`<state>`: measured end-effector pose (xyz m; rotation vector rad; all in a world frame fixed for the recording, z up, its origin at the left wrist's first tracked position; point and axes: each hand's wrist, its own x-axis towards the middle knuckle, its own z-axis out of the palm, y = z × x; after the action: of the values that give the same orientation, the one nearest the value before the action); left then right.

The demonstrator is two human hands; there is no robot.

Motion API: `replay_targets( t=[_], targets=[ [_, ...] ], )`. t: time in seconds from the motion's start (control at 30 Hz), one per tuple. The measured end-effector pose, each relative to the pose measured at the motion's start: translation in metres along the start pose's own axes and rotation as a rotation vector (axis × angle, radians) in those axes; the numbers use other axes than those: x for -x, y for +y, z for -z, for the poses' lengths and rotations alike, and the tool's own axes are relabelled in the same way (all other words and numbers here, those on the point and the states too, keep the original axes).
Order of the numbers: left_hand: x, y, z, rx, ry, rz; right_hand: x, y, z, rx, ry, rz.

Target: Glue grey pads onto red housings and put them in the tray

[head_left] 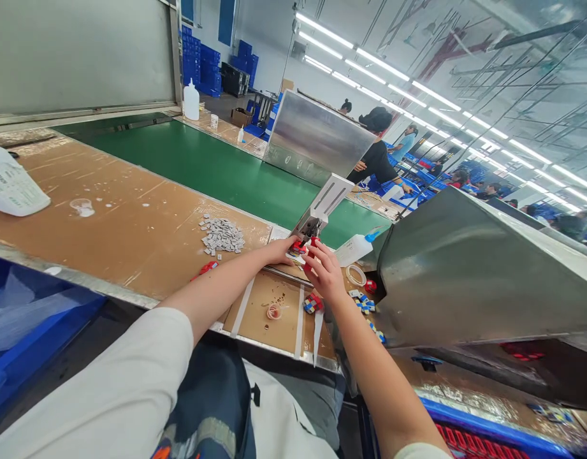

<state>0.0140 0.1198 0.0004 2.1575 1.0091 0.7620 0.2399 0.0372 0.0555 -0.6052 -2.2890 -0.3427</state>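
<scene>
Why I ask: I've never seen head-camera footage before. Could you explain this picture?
Of course. A head-worn camera looks forward and down at the wearer's bare left hand and right hand; no robot is involved. Both hands are at a small metal fixture, close around red parts; exactly how they grip is too small to tell. On the brown bench lie a pile of small grey pieces and a multicoloured block. Beyond the bench is a flat green strip.
</scene>
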Motion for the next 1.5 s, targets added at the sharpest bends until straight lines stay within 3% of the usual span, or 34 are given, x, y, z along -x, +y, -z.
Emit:
replay_targets(
  t=[0.5, 0.77, 0.9, 1.17, 1.33, 1.5],
  targets=[
    [-0.001, 0.009, -0.004, -0.095, 0.025, 0.054, -0.006, -0.006, 0.008, -0.121, 0.038, 0.001],
    [-0.003, 0.007, -0.003, -0.108, 0.002, 0.055, 0.011, -0.01, -0.006, -0.069, 0.02, -0.096],
    [-0.006, 0.006, -0.001, -0.101, -0.024, 0.048, 0.015, -0.014, -0.009, -0.062, -0.011, -0.076],
    [-0.012, 0.009, 0.003, -0.094, -0.018, 0.099, 0.028, 0.007, -0.02, 0.044, -0.033, -0.036],
    [-0.01, 0.014, 0.008, -0.074, -0.039, 0.094, 0.03, 0.02, -0.033, 0.164, -0.17, -0.024],
    [-0.008, 0.025, 0.017, -0.098, -0.07, 0.108, 0.023, 0.003, -0.005, 0.108, -0.272, -0.063]
  ],
)
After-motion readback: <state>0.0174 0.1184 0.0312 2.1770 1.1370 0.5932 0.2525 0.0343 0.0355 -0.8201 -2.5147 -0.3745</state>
